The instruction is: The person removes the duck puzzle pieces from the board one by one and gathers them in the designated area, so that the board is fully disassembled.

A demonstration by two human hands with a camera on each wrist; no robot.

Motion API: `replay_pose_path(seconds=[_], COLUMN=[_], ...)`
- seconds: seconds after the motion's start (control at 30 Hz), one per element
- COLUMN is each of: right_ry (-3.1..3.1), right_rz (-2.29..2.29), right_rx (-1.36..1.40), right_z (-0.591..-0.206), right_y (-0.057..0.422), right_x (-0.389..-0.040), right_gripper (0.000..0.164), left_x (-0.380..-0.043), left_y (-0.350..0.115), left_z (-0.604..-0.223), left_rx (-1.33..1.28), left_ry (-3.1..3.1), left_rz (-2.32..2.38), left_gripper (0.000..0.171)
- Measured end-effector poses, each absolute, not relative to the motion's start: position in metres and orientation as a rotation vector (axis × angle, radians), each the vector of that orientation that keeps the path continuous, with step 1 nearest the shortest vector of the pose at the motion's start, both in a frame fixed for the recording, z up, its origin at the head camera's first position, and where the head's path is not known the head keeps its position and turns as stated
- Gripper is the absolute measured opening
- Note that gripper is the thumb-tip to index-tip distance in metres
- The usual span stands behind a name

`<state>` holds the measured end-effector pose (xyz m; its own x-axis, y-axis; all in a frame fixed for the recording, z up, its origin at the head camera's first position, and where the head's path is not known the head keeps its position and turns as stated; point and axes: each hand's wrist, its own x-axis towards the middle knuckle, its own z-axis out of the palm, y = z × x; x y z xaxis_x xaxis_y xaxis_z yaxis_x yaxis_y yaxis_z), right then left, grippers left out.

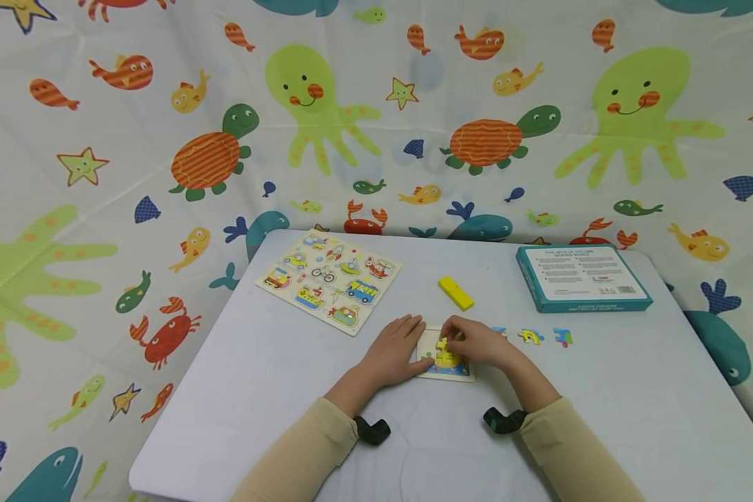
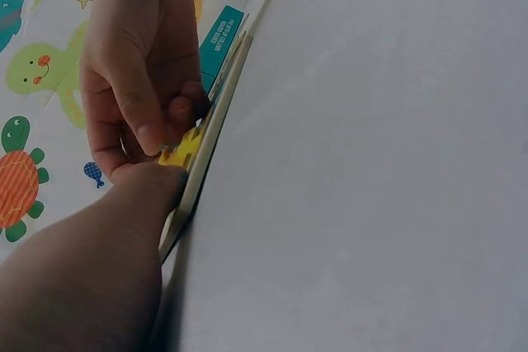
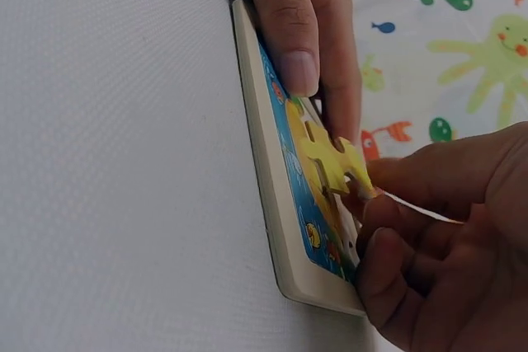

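Note:
A small wooden jigsaw board [image 1: 429,337] with a blue and yellow picture lies on the table in front of me. My left hand [image 1: 390,354] rests on its left side, fingers extended and thumb near the lower edge. From the right, my right hand [image 1: 479,341] pinches a yellow puzzle piece [image 3: 332,164] between thumb and fingers. In the right wrist view that piece is tilted over the board's picture. Right of the board lie loose puzzle pieces [image 1: 530,337], one partly hidden behind my right hand.
A yellow rectangular block [image 1: 456,293] lies beyond the board. At the back left is a vehicle picture board [image 1: 318,295], and a teal box [image 1: 583,305] stands at the back right. A sea-animal cloth [image 1: 376,139] hangs behind the white table [image 1: 257,390].

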<state>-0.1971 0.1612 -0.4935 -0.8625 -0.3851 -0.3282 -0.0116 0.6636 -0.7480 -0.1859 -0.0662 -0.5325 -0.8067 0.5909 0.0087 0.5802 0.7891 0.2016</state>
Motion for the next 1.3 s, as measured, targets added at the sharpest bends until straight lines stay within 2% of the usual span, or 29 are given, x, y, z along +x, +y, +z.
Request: replay_pose_path(seconds=[0.43, 0.8, 1.3], right_ry=[2.409, 2.405, 2.480], right_rz=[-1.147, -1.207, -1.193], right_rx=[-0.279, -0.284, -0.234], right_z=[-0.498, -0.485, -0.472], right_y=[0.163, 0.170, 0.223], right_x=[-0.199, -0.196, -0.192], right_gripper=[0.011, 0.012, 0.019], left_x=[-0.186, -0.186, -0.186], left_y=[-0.066, -0.066, -0.066], left_z=[-0.534, -0.533, -0.534], left_rx=[0.955, 0.964, 0.961], left_ry=[2.921, 2.925, 2.940], left_rz=[0.309, 0.295, 0.284], left_gripper=[0.082, 0.082, 0.082])
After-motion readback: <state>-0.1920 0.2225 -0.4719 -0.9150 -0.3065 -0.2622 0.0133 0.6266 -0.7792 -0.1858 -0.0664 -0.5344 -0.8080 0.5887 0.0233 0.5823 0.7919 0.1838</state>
